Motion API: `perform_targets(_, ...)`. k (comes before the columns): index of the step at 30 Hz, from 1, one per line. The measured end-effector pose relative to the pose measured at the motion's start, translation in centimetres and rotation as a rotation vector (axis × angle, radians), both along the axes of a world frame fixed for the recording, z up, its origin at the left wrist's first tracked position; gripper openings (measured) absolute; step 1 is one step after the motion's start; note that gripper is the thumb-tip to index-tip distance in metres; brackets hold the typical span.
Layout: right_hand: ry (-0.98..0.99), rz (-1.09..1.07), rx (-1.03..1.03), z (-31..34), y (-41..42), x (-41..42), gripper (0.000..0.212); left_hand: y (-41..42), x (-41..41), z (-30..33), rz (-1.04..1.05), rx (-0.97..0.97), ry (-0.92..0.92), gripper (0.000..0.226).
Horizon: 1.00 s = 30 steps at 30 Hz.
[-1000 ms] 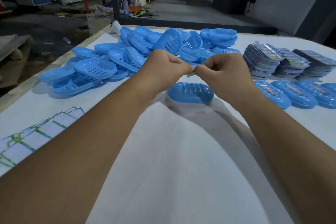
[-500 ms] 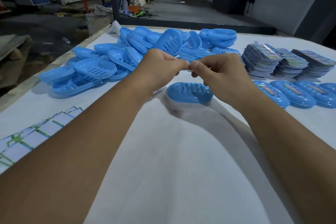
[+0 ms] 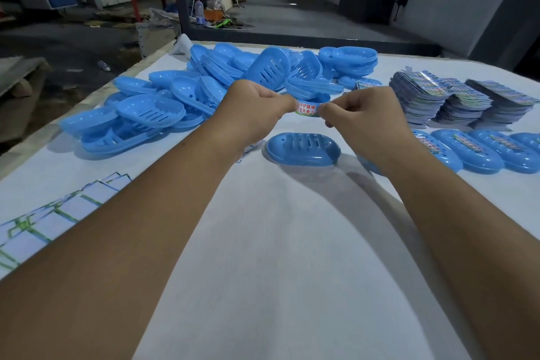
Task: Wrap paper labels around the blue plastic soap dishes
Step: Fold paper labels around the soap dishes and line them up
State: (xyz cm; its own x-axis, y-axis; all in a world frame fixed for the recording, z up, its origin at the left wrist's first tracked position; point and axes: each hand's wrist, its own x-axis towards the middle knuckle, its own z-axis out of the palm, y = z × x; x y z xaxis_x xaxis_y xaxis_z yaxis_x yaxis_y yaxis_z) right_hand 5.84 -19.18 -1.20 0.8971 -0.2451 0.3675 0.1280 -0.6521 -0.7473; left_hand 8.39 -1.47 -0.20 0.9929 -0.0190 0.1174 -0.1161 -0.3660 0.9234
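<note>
I'm stretching a short printed paper label strip (image 3: 306, 108) between both hands, above the blue oval slotted plastic soap dish (image 3: 302, 149) lying alone on the white table (image 3: 292, 242). To do this well, I judge I should keep the strip taut and level, then bring it down centred across the dish. My left hand (image 3: 254, 108) pinches one end with curled fingers; my right hand (image 3: 362, 117) pinches the other end the same way.

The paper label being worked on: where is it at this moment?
In the head view the paper label is stretched between the left hand and right hand, held above the lone soap dish.
</note>
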Motion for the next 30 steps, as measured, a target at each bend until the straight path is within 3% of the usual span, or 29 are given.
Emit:
perform_targets(11, 0.100, 0.030, 0.032, -0.1, -0.1, 0.2, 0.025, -0.4, -0.1, -0.7, -0.057, -0.013, 0.063, 0.023)
perform_targets(15, 0.149, 0.011, -0.032, -0.1, -0.2, 0.1, 0.035, -0.2, -0.7, -0.8, -0.131, -0.056, 0.156, 0.020)
perform_targets(20, 0.240, 0.001, -0.092, 0.0, -0.4, 0.0, 0.042, -0.2, 0.0, -1.3, -0.094, 0.179, 0.083, 0.018)
perform_targets(24, 0.291, -0.003, -0.166, 0.0, -0.1, -0.2, 0.044, -0.2, 0.3, -1.3, -0.104, 0.379, 0.033, 0.030)
perform_targets(30, 0.305, 0.027, -0.157, 0.1, -0.3, -0.4, 0.043, -0.2, 0.7, -1.6, -0.087, 0.467, -0.011, 0.038)
